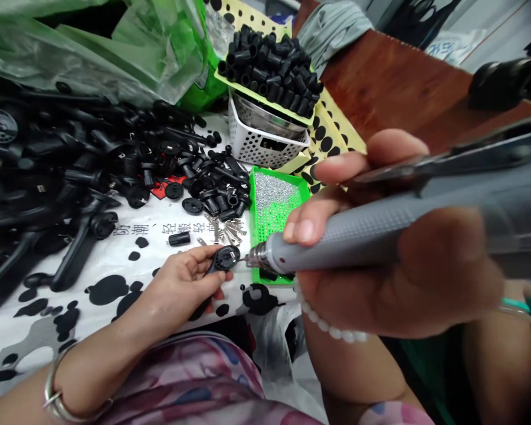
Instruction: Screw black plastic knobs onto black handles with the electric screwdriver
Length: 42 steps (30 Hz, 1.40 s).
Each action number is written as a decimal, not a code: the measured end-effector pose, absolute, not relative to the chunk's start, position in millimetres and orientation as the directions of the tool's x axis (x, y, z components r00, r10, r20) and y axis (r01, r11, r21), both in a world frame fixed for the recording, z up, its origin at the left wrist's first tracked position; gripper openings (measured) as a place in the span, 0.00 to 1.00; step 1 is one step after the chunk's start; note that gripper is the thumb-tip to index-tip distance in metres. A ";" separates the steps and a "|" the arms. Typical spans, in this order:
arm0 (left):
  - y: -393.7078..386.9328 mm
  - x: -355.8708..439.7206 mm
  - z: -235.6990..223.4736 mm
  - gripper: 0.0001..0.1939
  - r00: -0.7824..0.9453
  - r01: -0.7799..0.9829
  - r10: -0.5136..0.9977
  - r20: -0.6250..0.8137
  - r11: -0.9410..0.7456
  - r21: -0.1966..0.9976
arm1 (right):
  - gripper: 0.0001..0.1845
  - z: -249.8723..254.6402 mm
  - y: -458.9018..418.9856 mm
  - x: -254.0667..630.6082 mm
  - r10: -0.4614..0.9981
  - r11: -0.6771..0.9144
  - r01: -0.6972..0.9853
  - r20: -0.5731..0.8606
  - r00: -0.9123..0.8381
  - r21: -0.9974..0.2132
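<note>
hands both gripping: left hand (181,289) closed on a black plastic disc part (225,258) above a white printed sheet (22,336), right hand (393,277) wrapped round a grey rotary tool (336,233), its bit (246,258) just beside the disc.

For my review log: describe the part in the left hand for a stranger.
On the white sheet, find the heap of black plastic parts. The left hand holds one round-headed black part, the only one lifted, with the tip of the grey rotary tool at its edge.
</note>
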<state>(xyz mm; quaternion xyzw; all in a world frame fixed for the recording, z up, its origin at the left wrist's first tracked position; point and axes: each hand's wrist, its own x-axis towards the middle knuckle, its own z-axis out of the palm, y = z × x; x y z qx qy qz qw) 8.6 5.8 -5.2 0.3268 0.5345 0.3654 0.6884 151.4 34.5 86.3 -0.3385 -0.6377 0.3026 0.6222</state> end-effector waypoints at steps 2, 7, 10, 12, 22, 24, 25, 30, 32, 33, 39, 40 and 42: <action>5.3 8.2 -5.9 0.27 0.179 -0.150 0.855 -0.487 0.513 0.845 | 0.17 79.9 33.5 146.0 0.848 0.530 -0.028 0.530 0.002 -0.848; 5.4 8.4 -5.5 0.27 0.187 -0.137 0.866 -0.463 0.490 0.861 | 0.19 61.3 41.7 137.4 0.849 0.518 -0.172 0.528 -0.013 -0.838; 6.7 9.3 -3.3 0.27 0.183 -0.133 0.860 -0.477 0.502 0.854 | 0.18 55.9 43.9 135.0 0.857 0.501 -0.204 0.515 -0.018 -0.841; 7.4 9.8 -1.5 0.27 0.179 -0.134 0.855 -0.486 0.511 0.849 | 0.17 53.6 44.7 134.4 0.846 0.513 -0.225 0.532 -0.028 -0.828; 6.7 8.5 -5.1 0.26 0.192 -0.123 0.859 -0.475 0.502 0.856 | 0.20 48.5 47.4 137.4 0.822 0.546 -0.167 0.563 -0.078 -0.821; 6.8 8.3 -6.6 0.27 0.198 -0.126 0.860 -0.470 0.498 0.858 | 0.20 48.9 47.0 136.9 0.823 0.544 -0.192 0.564 -0.067 -0.817; 7.0 8.3 -6.9 0.27 0.201 -0.127 0.858 -0.472 0.500 0.856 | 0.20 49.1 46.7 136.5 0.830 0.535 -0.198 0.555 -0.060 -0.821; 8.5 8.6 -4.8 0.29 0.197 -0.137 0.848 -0.492 0.521 0.843 | 0.24 50.0 44.4 136.8 0.854 0.511 -0.055 0.514 -0.075 -0.858; 8.8 8.8 -3.5 0.27 0.194 -0.144 0.848 -0.494 0.523 0.840 | 0.27 51.0 43.0 138.0 0.863 0.505 0.070 0.500 -0.079 -0.860; 8.9 9.0 -3.0 0.27 0.194 -0.144 0.845 -0.498 0.527 0.838 | 0.28 51.7 42.3 138.4 0.868 0.497 0.116 0.491 -0.080 -0.860; 9.3 9.4 -4.6 0.25 0.204 -0.158 0.841 -0.500 0.533 0.831 | 0.23 58.8 37.1 136.9 0.880 0.469 0.082 0.457 -0.133 -0.879; 9.4 9.3 -5.4 0.25 0.201 -0.164 0.841 -0.503 0.535 0.829 | 0.22 59.5 36.3 136.8 0.882 0.462 0.053 0.452 -0.137 -0.885; 9.6 9.1 -6.4 0.24 0.199 -0.175 0.834 -0.514 0.546 0.819 | 0.22 59.7 35.0 137.5 0.892 0.439 0.050 0.428 -0.142 -0.897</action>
